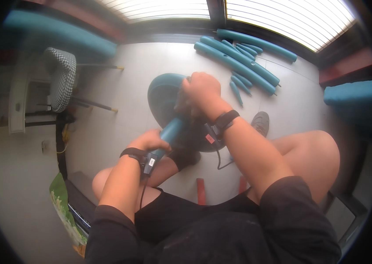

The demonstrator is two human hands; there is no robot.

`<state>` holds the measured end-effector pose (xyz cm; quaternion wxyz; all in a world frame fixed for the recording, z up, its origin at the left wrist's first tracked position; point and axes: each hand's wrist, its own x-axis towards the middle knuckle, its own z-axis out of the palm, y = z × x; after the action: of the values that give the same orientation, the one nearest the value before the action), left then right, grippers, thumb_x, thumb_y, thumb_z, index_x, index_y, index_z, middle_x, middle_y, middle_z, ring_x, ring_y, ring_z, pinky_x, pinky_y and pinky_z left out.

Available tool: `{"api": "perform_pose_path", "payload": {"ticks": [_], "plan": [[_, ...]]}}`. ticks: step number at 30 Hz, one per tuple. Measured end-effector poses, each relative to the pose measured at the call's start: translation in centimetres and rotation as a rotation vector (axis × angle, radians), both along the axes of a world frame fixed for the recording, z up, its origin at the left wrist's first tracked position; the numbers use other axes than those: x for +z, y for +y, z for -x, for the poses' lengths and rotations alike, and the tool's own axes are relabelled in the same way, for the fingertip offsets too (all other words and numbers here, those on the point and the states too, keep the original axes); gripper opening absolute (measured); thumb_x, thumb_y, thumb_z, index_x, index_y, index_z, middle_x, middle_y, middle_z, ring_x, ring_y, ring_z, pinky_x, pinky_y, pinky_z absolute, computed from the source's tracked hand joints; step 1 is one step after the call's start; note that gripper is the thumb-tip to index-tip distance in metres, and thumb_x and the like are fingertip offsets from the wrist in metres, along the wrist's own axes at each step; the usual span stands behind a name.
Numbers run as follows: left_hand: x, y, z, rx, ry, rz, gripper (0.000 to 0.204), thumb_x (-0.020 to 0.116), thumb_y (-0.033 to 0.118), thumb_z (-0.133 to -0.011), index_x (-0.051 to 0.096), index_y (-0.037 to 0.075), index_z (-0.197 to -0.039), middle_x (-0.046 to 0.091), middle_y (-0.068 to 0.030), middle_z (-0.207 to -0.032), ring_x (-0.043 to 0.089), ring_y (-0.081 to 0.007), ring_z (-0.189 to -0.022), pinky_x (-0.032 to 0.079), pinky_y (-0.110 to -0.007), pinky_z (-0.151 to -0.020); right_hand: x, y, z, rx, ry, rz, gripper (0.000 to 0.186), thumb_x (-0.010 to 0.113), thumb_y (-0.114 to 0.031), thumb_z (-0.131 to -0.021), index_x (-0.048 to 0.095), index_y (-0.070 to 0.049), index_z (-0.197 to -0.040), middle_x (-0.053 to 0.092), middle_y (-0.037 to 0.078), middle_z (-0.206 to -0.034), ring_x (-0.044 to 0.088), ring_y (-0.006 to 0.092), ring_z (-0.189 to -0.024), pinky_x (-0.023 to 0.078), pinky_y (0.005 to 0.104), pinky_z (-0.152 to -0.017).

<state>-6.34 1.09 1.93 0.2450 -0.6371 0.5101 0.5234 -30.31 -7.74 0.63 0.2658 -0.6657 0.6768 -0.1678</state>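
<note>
- Round blue base [160, 94], under my right hand [202, 90]: looks heavy, stiff; I'd hold its rim.
- Blue tube [173, 130]: looks smooth, maybe slippery.
- My left hand [149, 141] wraps the tube; my right curls, but I can't tell around what.

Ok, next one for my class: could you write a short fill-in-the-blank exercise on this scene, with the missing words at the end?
1. The left hand grips a pole, and a dark strap goes around each ____.
2. The base behind the right hand has a ____ outline.
3. The chair stands on the ____ side of the picture.
4. The long tubes on the floor number ____.

Missing words: wrist; round; left; three.
</note>
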Motion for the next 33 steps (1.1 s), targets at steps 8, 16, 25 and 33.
{"api": "perform_pose_path", "payload": {"ticks": [8, 16, 25, 33], "plan": [[-2.4, 0.4, -2.8, 0.336, 0.245, -0.215, 0.078, 0.082, 0.034, -0.075, 0.058, -0.001, -0.14, 0.067, -0.0198, -0.123, 0.066, -0.0315, -0.109, 0.051, -0.044, -0.097, -0.2, -1.6, 0.6, 0.008, -0.113, 0.007, 0.039, 0.06, -0.039, -0.092, 0.077, -0.004, -0.098, 0.075, 0.02, -0.097, 0.073, 0.0387, -0.095, 0.058, 0.0475, -0.087], [-2.5, 1.0, -3.1, 0.408, 0.263, -0.206, 0.077, 0.083, 0.034, -0.074, 0.059, -0.002, -0.138, 0.068, -0.0209, -0.122, 0.066, -0.0311, -0.111, 0.051, -0.043, -0.097, -9.4, -5.7, 12.4, -0.575, -1.001, -0.285, 0.029, 0.071, -0.026, -0.092, 0.073, 0.003, -0.093, 0.073, 0.013, -0.085, 0.069, 0.025, -0.075, 0.055, 0.0393, -0.072], [-2.2, 2.6, -2.2, 0.292, 0.23, -0.136, 0.076, 0.083, 0.033, -0.073, 0.06, 0.0, -0.137, 0.069, -0.0197, -0.12, 0.066, -0.0302, -0.109, 0.051, -0.041, -0.096, -7.1, -2.2, 7.3, -0.136, -0.865, -0.642, 0.064, 0.058, -0.052, -0.1, 0.062, -0.001, -0.138, 0.067, 0.019, -0.131, 0.063, 0.0345, -0.121, 0.048, 0.0441, -0.104], [1.5, 2.7, 2.6, 0.17, 0.159, 0.305, 0.071, 0.087, 0.035, -0.069, 0.063, -0.009, -0.119, 0.073, -0.0249, -0.106, 0.074, -0.0328, -0.093, 0.058, -0.041, -0.083, 9.9, -1.6, 1.0, 0.206, 0.023, -0.037, 0.051, 0.079, -0.038, -0.08, 0.068, -0.005, -0.117, 0.075, 0.02, -0.097, 0.073, 0.0375, -0.094, 0.058, 0.0435, -0.085]]}}
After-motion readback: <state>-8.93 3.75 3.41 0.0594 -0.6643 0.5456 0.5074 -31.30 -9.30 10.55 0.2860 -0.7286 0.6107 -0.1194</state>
